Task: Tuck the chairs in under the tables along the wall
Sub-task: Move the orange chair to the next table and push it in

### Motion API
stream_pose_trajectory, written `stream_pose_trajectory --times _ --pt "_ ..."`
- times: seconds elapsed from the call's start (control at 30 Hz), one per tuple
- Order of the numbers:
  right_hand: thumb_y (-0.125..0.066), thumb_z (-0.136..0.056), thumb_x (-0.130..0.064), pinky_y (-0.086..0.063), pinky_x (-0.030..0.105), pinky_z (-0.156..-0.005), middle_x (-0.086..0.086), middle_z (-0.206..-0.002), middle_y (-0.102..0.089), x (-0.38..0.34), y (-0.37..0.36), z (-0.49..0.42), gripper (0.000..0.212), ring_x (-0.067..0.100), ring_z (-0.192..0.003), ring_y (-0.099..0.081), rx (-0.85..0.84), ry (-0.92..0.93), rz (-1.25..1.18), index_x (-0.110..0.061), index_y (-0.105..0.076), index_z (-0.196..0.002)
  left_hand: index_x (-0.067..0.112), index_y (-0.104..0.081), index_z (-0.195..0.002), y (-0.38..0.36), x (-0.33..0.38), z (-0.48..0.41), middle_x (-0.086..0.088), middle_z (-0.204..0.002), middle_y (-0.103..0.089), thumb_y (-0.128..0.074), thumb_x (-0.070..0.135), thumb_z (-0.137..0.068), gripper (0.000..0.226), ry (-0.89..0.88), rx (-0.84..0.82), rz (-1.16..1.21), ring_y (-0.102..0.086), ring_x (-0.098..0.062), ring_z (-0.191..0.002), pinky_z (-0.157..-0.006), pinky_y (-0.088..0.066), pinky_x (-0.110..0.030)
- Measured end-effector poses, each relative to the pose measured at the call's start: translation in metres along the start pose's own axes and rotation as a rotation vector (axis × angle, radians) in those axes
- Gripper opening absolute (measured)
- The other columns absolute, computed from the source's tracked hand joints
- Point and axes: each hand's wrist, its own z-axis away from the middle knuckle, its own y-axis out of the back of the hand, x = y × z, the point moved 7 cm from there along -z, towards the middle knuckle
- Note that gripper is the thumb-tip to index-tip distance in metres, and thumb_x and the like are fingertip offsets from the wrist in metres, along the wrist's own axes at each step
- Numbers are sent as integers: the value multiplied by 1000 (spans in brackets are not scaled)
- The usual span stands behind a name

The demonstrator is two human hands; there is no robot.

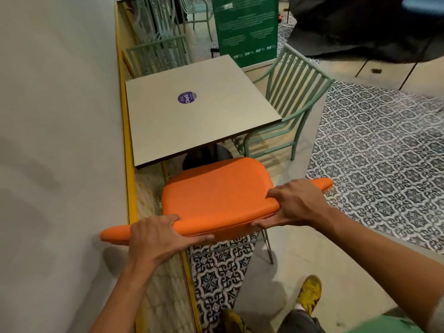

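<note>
An orange padded chair [216, 188] stands in front of me, its seat facing a square beige table [192, 121] set against the wall. The seat's front edge lies just under the table's near edge. My left hand [158, 236] grips the left part of the chair's backrest. My right hand [298, 203] grips the right part of the same backrest. A green metal chair [286, 104] stands at the table's right side, partly pushed under. Another green chair [156, 54] sits at the table's far side.
A white wall [60, 140] with a yellow strip [127, 176] runs along the left. A green sign board [245, 27] stands beyond the table. Patterned floor tiles [384, 164] spread to the right. My yellow shoes [310, 294] are at the bottom.
</note>
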Motion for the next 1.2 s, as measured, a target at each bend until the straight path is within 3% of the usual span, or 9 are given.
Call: stream_pose_trajectory --times 0.13,0.37,0.53,0.77,0.87,1.1,1.2 --pt "-29 -62 -114 -46 30 -56 -5 -62 -66 14 -1 -7 96 23 -52 -60 -2 21 9 -29 -71 -76 34 -59 -58 2 7 -2 11 -43 -48 -32 119 -45 90 49 10 -14 -52 -12 -43 -53 -55 -28" --pt "-27 -61 -115 -52 29 -58 -11 -64 -67 45 -2 -15 95 15 -53 -61 -37 68 -16 -34 -74 -81 33 -78 -78 -2 36 -3 9 -41 -48 -30 118 -50 102 41 -21 -43 -50 -12 -40 -48 -53 -26" --pt "-32 -61 -115 -41 28 -52 -8 -60 -64 48 -11 -17 93 17 -49 -59 25 93 6 -31 -71 -72 34 -73 -67 1 34 -8 11 -41 -47 -35 117 -52 92 31 36 -39 -50 -12 -39 -47 -51 -26" --pt "-32 -65 -113 -38 27 -52 -10 -60 -64 51 -8 -20 90 16 -49 -57 46 100 5 -33 -72 -75 33 -65 -62 4 37 -11 9 -44 -49 -32 118 -51 93 44 58 -58 -53 -15 -43 -49 -52 -26" --pt "-32 -66 -112 -42 27 -52 -8 -59 -64 50 -9 -18 89 17 -48 -57 50 115 7 -33 -72 -75 31 -60 -58 5 37 -8 11 -43 -46 -31 118 -51 92 64 50 -59 -51 -14 -41 -48 -45 -21" --pt "-30 -67 -112 -41 27 -51 -7 -52 -57 50 -5 -20 90 18 -45 -52 37 108 45 -32 -70 -72 31 -79 -78 6 38 -11 7 -49 -54 -23 120 -46 110 83 30 -92 -57 -18 -49 -54 -55 -27" --pt "-30 -67 -112 -39 25 -50 -8 -50 -55 50 -4 -21 91 17 -44 -51 34 109 55 -31 -71 -72 31 -78 -74 6 39 -11 7 -48 -55 -25 120 -46 108 88 41 -86 -58 -18 -49 -54 -55 -28"
